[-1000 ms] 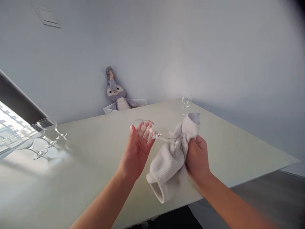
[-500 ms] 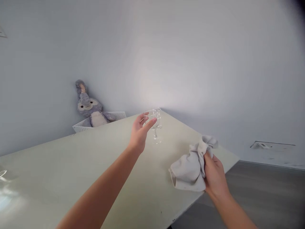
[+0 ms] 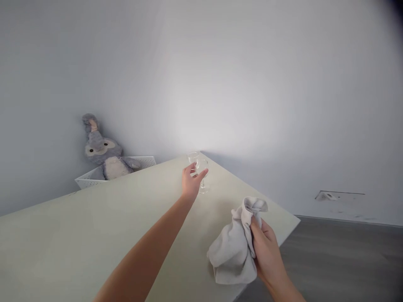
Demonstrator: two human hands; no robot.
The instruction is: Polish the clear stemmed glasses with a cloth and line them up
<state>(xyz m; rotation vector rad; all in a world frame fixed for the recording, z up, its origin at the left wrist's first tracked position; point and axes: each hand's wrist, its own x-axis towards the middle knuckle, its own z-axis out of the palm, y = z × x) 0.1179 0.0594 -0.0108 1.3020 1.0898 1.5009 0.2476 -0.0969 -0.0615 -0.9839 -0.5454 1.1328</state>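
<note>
My left hand (image 3: 191, 183) reaches far across the pale table (image 3: 94, 235) and its fingers are curled round the bowl of a small clear stemmed glass (image 3: 203, 176), which stands upright near the far corner. A second small glass (image 3: 192, 158) stands just behind it. My right hand (image 3: 266, 251) is near the table's right edge, closed on a crumpled white sock (image 3: 234, 247) that hangs down onto the tabletop.
A grey plush rabbit (image 3: 102, 151) sits in a white perforated basket (image 3: 141, 162) against the wall behind the table. Grey floor (image 3: 340, 260) lies beyond the table's right edge, with a floor plate (image 3: 338, 195) by the wall.
The glass left the sock and was carried by my left hand to the far corner, now standing upright beside the other glass. The view swung right, losing the larger glasses at left.
</note>
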